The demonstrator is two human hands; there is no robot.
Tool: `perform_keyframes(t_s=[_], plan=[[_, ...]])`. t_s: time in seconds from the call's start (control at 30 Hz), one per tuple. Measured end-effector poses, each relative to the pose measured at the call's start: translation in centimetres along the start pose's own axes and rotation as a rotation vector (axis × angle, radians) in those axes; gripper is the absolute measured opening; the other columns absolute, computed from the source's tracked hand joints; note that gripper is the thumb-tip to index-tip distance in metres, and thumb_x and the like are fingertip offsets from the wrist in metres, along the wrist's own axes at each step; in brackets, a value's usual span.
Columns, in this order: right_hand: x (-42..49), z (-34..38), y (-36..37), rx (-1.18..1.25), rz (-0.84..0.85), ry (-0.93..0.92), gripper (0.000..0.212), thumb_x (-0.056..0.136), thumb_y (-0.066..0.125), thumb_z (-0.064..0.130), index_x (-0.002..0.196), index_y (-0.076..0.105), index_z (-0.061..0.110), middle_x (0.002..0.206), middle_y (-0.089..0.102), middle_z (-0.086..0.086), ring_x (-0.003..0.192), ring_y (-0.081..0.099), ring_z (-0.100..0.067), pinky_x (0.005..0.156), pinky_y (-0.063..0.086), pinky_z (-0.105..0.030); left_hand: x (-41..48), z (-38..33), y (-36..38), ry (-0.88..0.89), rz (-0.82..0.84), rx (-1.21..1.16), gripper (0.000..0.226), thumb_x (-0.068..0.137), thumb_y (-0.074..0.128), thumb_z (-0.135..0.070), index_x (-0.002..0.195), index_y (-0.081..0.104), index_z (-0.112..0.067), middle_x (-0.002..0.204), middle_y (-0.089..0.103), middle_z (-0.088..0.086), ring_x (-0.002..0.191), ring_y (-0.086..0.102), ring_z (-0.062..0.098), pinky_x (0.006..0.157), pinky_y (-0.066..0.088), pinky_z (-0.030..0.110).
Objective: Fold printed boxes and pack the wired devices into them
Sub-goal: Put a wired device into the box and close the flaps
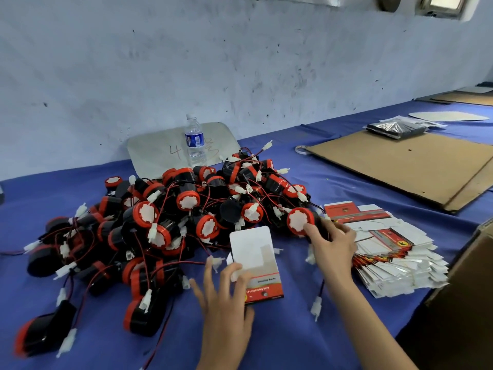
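Looking down on the blue cloth-covered table, we see the left hand holding a small folded cardboard box, white with a red printed band, near the middle of the view. Two fingers curl over its left edge, while the outer two splay wide toward nine o'clock. The plain white end of the box points to twelve o'clock, and the red band lies by the palm.

At two o'clock from the box, the right hand grips a round black device with a red rim and a white face. The index finger stretches along the red rim, and the other fingers curl round the black body. This device sits at the right edge of a heap of like devices, tangled in red and black wires with white plugs, which spreads from the box's twelve o'clock round to eight o'clock.

Just beside the right hand, at its three o'clock, lies a stack of flat printed box blanks, white and red, fanned out. At twelve o'clock beyond the heap a clear plastic water bottle with a blue label stands before a grey rounded panel propped against the wall. At one o'clock lies a brown corrugated cardboard sheet, with a black plastic packet at its far end.
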State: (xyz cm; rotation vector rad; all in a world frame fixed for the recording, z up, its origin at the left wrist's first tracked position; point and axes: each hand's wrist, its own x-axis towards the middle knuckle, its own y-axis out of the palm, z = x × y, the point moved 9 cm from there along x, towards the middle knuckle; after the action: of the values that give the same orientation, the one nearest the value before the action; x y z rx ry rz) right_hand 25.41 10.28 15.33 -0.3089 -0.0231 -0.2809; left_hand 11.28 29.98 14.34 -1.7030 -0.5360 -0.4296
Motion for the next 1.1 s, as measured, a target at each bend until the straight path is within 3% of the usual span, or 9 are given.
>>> perform_keyframes(t_s=[0.13,0.23,0.33,0.43,0.57,0.73,0.83,0.97,1.1], plan=[[-1.8,2.4,-0.9,0.291,0.035,-0.146,0.021,0.084,0.065,0.031,0.102,0.067,0.021,0.123,0.057,0.010,0.115,0.049,-0.006,0.094,0.043,-0.024,-0.3,-1.1,-0.5,0.024,-0.047,-0.083,0.060,0.064,0.066,-0.074,0.099,0.063,-0.026,0.140,0.043,0.000,0.135,0.032,0.038,0.098,0.032,0.072],[-2.6,4.5,-0.3,0.584,0.206,-0.176,0.020,0.089,0.050,0.019,0.096,0.069,0.016,0.087,0.074,0.007,0.080,0.067,-0.003,0.072,0.052,-0.025,-0.6,-1.6,-1.3,0.015,-0.130,-0.353,0.046,0.082,0.051,-0.071,0.103,0.060,-0.031,0.158,0.020,0.000,0.142,0.027,0.033,0.093,0.049,0.057],[-3.2,6.2,0.7,0.570,0.406,-0.209,0.030,0.085,0.044,0.028,0.102,0.066,0.016,0.077,0.070,-0.009,0.064,0.064,-0.021,0.065,0.051,-0.024,-0.8,-0.7,-0.5,-0.082,-0.129,-0.577,0.085,0.071,0.066,-0.070,0.143,0.025,-0.049,0.162,0.001,-0.005,0.149,0.010,0.016,0.105,0.040,0.040],[-4.2,6.3,1.9,0.495,0.572,-0.115,0.017,0.076,0.050,0.031,0.086,0.062,0.026,0.067,0.057,-0.012,0.048,0.042,-0.021,0.044,0.035,-0.025,-0.8,0.8,1.4,-0.300,0.013,-0.868,0.116,0.055,0.081,-0.060,0.138,0.000,-0.068,0.156,0.012,-0.029,0.143,0.017,-0.004,0.110,0.032,0.023],[-7.8,6.2,3.5,0.235,0.765,-0.183,0.017,0.067,0.061,0.033,0.082,0.067,0.030,0.063,0.058,0.004,0.050,0.050,-0.009,0.043,0.036,-0.017,-0.9,1.4,3.0,-0.358,0.083,-0.998,0.121,0.054,0.087,-0.053,0.143,0.006,-0.059,0.130,0.035,-0.052,0.116,0.039,-0.027,0.082,0.038,-0.002],[-10.5,5.2,4.8,-0.307,0.610,-0.444,0.015,0.078,0.059,0.039,0.092,0.066,0.035,0.082,0.067,0.017,0.077,0.060,0.000,0.063,0.046,-0.016,-1.5,1.8,4.5,-0.425,0.145,-1.047,0.117,0.065,0.088,-0.008,0.147,0.013,-0.044,0.115,0.064,-0.026,0.108,0.058,-0.011,0.080,0.049,0.010],[-10.2,5.0,5.4,-0.566,0.580,-0.544,0.022,0.095,0.044,0.038,0.104,0.064,0.035,0.085,0.055,0.016,0.081,0.052,-0.006,0.056,0.032,-0.016,-1.6,1.6,4.0,-0.362,0.138,-0.982,0.121,0.066,0.089,-0.019,0.143,0.006,-0.061,0.131,0.048,-0.038,0.117,0.050,-0.013,0.086,0.044,0.006],[-9.8,4.4,5.9,-0.766,0.633,-0.566,0.036,0.103,0.028,0.046,0.125,0.056,0.038,0.116,0.051,0.011,0.101,0.056,-0.018,0.069,0.041,-0.029,-1.6,1.5,3.8,-0.346,0.135,-0.969,0.113,0.066,0.088,-0.035,0.143,0.008,-0.061,0.136,0.041,-0.039,0.123,0.045,-0.013,0.089,0.042,0.004],[-10.1,4.6,6.0,-0.941,0.584,-0.630,0.036,0.103,0.024,0.047,0.133,0.041,0.040,0.115,0.044,0.006,0.096,0.058,-0.028,0.065,0.037,-0.030,-1.4,1.5,3.9,-0.354,0.144,-1.010,0.113,0.064,0.086,-0.045,0.145,0.010,-0.057,0.137,0.045,-0.034,0.121,0.049,-0.010,0.090,0.045,0.010]])
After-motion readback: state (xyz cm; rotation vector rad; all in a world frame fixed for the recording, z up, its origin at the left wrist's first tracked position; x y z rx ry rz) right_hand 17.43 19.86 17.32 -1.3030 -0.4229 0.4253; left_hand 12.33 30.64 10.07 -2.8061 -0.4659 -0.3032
